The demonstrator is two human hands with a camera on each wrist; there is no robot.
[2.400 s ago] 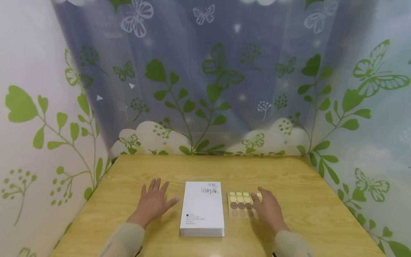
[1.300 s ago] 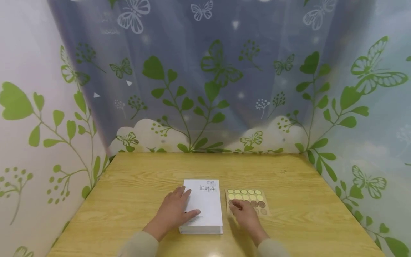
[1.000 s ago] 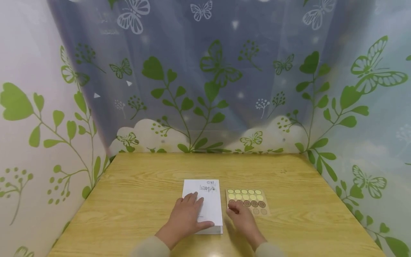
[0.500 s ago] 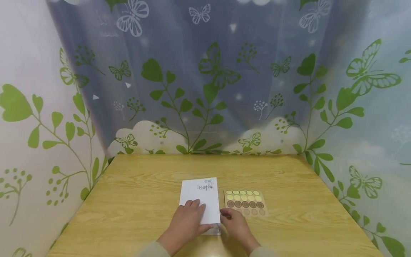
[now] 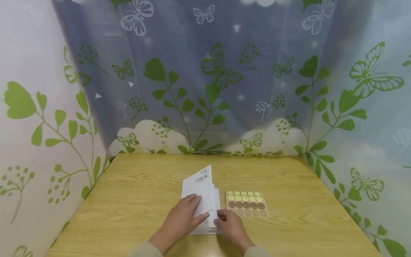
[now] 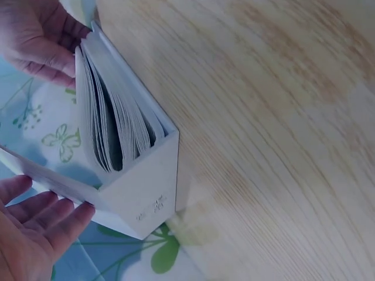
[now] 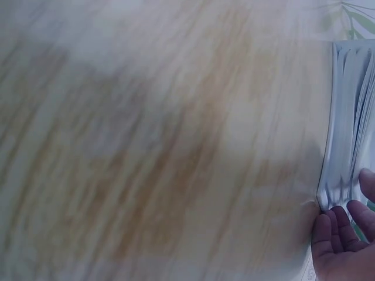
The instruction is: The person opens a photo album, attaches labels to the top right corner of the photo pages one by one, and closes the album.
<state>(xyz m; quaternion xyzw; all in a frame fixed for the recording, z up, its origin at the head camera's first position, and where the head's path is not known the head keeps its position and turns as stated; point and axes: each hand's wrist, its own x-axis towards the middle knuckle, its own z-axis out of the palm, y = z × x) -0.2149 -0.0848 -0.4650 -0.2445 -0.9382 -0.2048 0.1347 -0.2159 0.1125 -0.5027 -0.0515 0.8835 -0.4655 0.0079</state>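
Book [image 5: 207, 201] touching left grip [image 5: 179, 217] and right grip [image 5: 232, 225]

The left sleeve [image 5: 145, 251] and right sleeve [image 5: 257, 252] match in pale beige, plain and long, ending near the wrists at the lower edge of the head view; the left hand [image 5: 181, 217] and right hand [image 5: 232, 227] are bare, with slim fingers [image 6: 71, 225] rounded at the tips.

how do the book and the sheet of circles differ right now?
Thickness: the book is thick, with many pages; the sheet is thin.
Pose: the book's cover is raised; the sheet lies flat.
Look: the book is white; the sheet is tan with yellow and brown circles.
Shared: both rest on the wooden table.
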